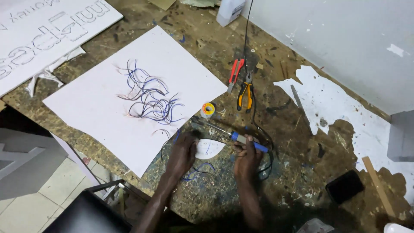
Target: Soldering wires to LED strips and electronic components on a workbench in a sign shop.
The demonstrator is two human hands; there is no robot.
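Note:
My right hand (246,157) grips the blue handle of a soldering iron (224,131) whose metal tip points up-left toward a small solder spool (208,109). My left hand (183,151) presses on the left edge of a small white leaf-shaped piece (209,148) lying on the worn workbench (215,56). Thin blue and black wires (200,169) trail from under that piece between my hands. The iron's black cord (265,142) loops to the right of my right hand.
A white sheet (108,112) carries several loose blue and black wires (148,95). Red-handled cutters (235,73) and yellow-handled pliers (245,92) lie above the iron. A white cut-letter board (39,30) sits upper left, a black block (344,186) lower right, a bottle (230,11) at the top.

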